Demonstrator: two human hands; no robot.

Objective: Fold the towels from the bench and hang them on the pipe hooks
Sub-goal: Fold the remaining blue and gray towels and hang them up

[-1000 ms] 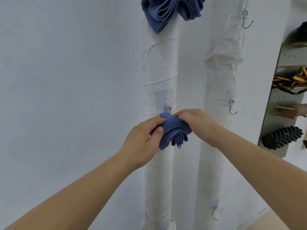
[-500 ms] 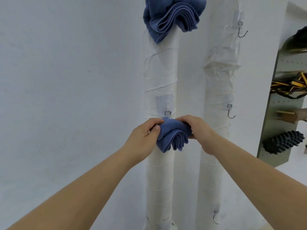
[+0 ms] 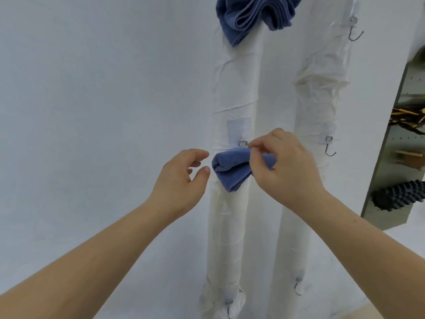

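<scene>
- Off comes the left grip, fingers loose beside the folded towel under the hook on the left pipe.
- Right grip curls over its right end; pinching or not, can't tell.
- Higher up hangs a second towel.

No readable text, label or number anywhere.

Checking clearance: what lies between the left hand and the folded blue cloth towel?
Head view: a bare gap; left hand and folded blue cloth towel are apart, white wall behind.
</scene>
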